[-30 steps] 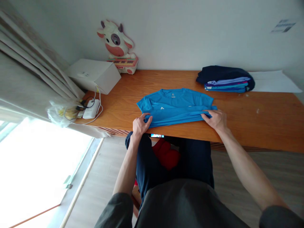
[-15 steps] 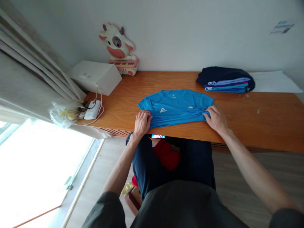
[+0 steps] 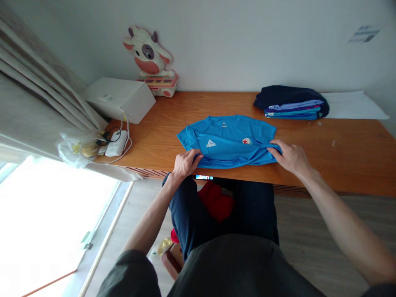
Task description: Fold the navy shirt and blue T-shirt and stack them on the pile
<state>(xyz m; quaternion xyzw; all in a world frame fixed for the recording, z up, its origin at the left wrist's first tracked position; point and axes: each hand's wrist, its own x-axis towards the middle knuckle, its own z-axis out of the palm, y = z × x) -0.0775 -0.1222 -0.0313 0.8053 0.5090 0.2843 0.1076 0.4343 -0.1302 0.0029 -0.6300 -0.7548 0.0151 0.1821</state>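
A blue T-shirt (image 3: 229, 138) lies on the wooden table, its neckline toward the wall, with a white logo and a round red-and-white badge on its front. Its lower part is gathered near the table's front edge. My left hand (image 3: 185, 163) pinches the shirt's lower left corner between thumb and fingers. On the other side, my right hand (image 3: 289, 156) grips the bunched cloth at the lower right, just below the sleeve.
Folded clothes (image 3: 292, 103) are stacked at the back right beside a white sheet (image 3: 352, 105). A cow-shaped toy keyboard (image 3: 157, 80), a white box (image 3: 123, 97), a power strip (image 3: 116, 143) with cables and a plastic bag (image 3: 77, 149) occupy the left of the table (image 3: 355, 161).
My right hand has moved a little right, pulling its side of the shirt outward. My left hand has shifted slightly toward me. The shirt's front is flatter, and the badge shows fully.
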